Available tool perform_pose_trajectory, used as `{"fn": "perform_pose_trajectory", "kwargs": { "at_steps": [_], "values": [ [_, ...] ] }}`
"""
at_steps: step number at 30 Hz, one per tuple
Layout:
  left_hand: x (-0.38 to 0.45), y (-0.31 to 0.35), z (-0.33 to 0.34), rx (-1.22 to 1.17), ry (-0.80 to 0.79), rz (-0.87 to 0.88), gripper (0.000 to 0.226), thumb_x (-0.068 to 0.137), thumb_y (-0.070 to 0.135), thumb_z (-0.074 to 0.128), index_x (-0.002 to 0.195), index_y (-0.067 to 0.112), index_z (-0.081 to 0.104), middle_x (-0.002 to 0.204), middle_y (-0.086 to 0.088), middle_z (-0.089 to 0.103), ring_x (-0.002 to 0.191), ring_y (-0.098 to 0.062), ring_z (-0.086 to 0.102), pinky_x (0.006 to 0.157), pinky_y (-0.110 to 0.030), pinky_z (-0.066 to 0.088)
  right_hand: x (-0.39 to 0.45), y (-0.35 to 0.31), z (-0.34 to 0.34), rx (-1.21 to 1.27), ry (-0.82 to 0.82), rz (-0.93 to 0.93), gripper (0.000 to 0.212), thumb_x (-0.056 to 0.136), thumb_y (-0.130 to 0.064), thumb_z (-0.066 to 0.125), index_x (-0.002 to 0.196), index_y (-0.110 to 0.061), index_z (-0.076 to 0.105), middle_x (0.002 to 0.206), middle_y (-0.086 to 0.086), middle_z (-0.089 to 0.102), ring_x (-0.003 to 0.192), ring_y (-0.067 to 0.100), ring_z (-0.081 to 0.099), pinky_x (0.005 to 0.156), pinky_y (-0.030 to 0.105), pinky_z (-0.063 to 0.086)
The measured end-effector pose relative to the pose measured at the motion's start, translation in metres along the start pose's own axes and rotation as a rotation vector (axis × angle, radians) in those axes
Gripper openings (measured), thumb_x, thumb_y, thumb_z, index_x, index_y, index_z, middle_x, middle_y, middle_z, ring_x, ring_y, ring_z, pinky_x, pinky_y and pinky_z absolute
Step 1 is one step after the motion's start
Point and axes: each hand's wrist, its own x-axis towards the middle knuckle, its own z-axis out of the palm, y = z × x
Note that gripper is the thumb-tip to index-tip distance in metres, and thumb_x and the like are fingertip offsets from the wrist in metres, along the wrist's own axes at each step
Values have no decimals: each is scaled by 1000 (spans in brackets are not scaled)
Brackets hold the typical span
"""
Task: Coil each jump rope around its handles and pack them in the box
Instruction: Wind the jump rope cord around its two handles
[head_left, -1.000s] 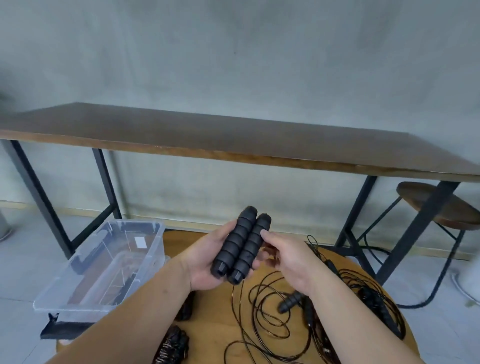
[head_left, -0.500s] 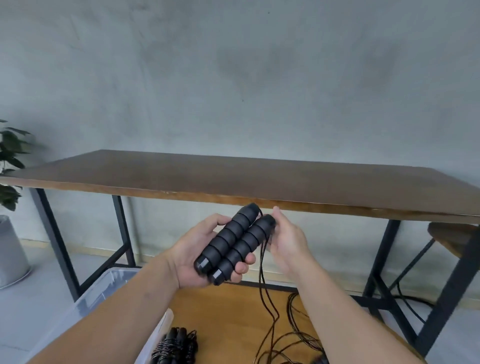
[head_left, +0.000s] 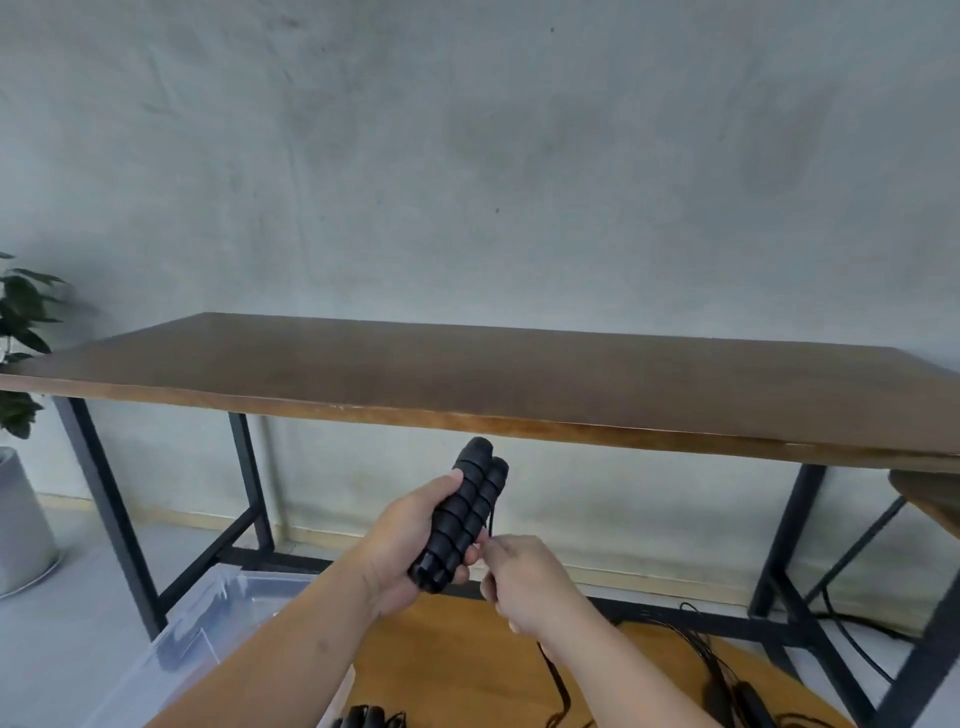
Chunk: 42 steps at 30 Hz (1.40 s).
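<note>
Up in front of me, below the long table's (head_left: 519, 384) near edge, I've got the two handles (head_left: 462, 512) held side by side, tilted, far ends up. Left hand (head_left: 402, 551) grips them low down, thumb on the left side, fingertips curled round under the near ends. Right hand (head_left: 524, 577) sits just right of the handles, fingers closed in a pinch on the rope (head_left: 553, 670) where it runs down their right side. From under that hand the rope drops slack to the round table (head_left: 467, 660).

Step in hand, as I read it: first wraps around the pair. No turns on the handles yet that I can see.

To do it well:
- keep both handles flush in the left grip so they don't scissor apart
- hold light tension with the right pinch, slack makes loose turns
- lay turns next to each other, not stacked
- let the rope feed through the fingers; kinks likely if it drags

Loose rope (head_left: 711, 660) lies right of mine on the round table, with another handle (head_left: 748, 699) near it; snag risk if my slack pulls across it. One coiled bundle (head_left: 366, 719) sits at the near edge, half cut off. Clear box (head_left: 197, 623) is lower left, beside the round table; contents not visible from here. Plant (head_left: 23, 332) and grey pot (head_left: 21, 525) far left, stool (head_left: 930, 493) far right.
</note>
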Motion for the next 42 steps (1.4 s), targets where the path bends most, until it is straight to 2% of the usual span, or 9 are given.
{"fn": "perform_pose_trajectory", "kwargs": {
  "at_steps": [9,14,16,21,28,31,34,37,42],
  "values": [
    [27,10,-40,84,-210,-147,53,90,42,64,128,5,61,111,-23,65,63,-26,55,46,-28,46,1,-26,-1,-735,-82,-79,24,102,-33,33,94,-21,53,79,-5,51,78,20,53,68,33,42],
    [35,5,-45,347,-261,-76,42,89,36,69,118,7,66,86,-7,68,61,-18,57,48,-25,43,-2,-37,-6,-932,-154,-47,23,98,-31,40,88,-17,56,85,3,59,77,24,57,68,36,47],
    [35,6,-41,530,-283,-1,25,92,33,67,113,19,70,86,-2,72,65,-15,60,56,-24,47,-4,-47,-14,-983,-175,-58,23,97,-27,44,92,-14,63,87,7,65,78,26,61,71,38,51],
    [34,23,-37,781,-390,125,50,80,47,72,128,38,62,118,10,70,113,-18,64,101,-34,49,-11,-77,-35,-994,-184,-75,17,91,-20,56,88,-12,71,69,1,56,64,16,52,58,28,44],
    [33,29,-21,1275,-428,229,42,86,37,72,126,32,57,108,7,66,100,-21,60,88,-36,49,-16,-96,-37,-1067,-165,-62,14,85,-17,63,84,-9,75,84,16,69,69,22,61,58,31,49],
    [25,26,-10,1441,-410,201,45,88,41,70,128,29,53,96,10,55,92,-18,54,79,-28,43,-12,-105,-39,-1119,-220,-129,8,82,-20,70,85,-16,76,81,3,70,74,17,65,63,30,54],
    [15,26,-3,1456,-431,157,45,87,45,70,124,25,53,100,6,56,99,-20,57,82,-29,45,0,-116,-51,-1029,-317,-169,14,75,-31,82,81,-21,75,71,-10,67,66,4,60,61,24,49],
    [3,28,-3,1262,-601,155,61,86,42,73,140,37,45,128,6,61,116,-16,56,105,-31,43,16,-112,-69,-759,-390,-148,24,68,-34,88,75,-19,70,62,-11,60,59,2,50,63,25,40],
    [-2,31,-14,834,-545,208,50,76,38,79,121,27,60,106,1,68,99,-19,64,99,-38,49,37,-63,-77,50,-457,-71,12,76,-18,75,77,-16,64,69,-3,65,62,11,61,59,23,51]
  ]
}}
